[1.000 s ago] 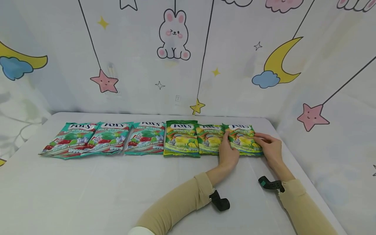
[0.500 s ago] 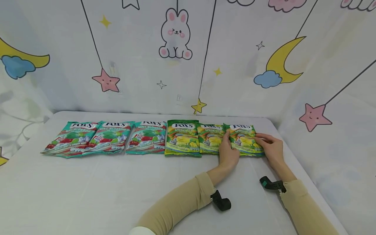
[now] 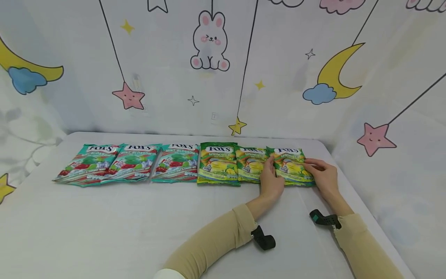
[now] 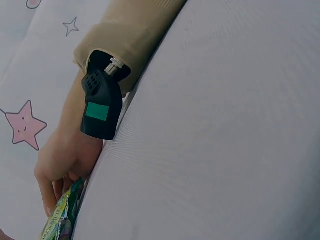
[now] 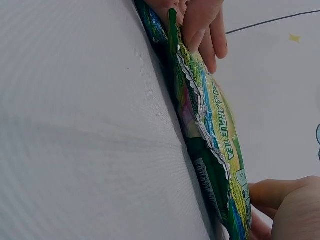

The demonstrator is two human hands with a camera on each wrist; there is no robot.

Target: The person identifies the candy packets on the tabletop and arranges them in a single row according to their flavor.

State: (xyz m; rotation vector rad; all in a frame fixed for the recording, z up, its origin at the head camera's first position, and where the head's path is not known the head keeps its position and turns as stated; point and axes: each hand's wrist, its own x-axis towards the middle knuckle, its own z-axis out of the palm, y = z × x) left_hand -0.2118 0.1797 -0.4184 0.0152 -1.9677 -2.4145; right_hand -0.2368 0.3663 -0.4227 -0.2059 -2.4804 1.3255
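Note:
At the right end of a row of Fox's sweet bags lies a yellow-green Spring Tea bag (image 3: 292,166), face up on the table. My left hand (image 3: 271,184) grips its left edge, fingers along the side and thumb near the bottom corner. On the opposite edge, my right hand (image 3: 325,178) pinches the bag between thumb and fingers. The right wrist view has the bag (image 5: 212,125) edge-on, with the left hand (image 5: 202,25) at the top and the right hand (image 5: 300,207) at lower right. The left wrist view shows the right hand (image 4: 70,155) at the bag's edge.
Leftward lie two more Spring Tea bags, the middle one (image 3: 249,166) and a leftmost one (image 3: 217,164). Beyond are three teal Mint Blossom bags (image 3: 177,164), two of them overlapping. The white-covered table (image 3: 139,232) meets a printed cloth wall (image 3: 167,77) behind and at the right.
The head view has shifted slightly, so everything appears a little further right. Both hands stay on the rightmost Spring Tea bag, with no clear movement of it.

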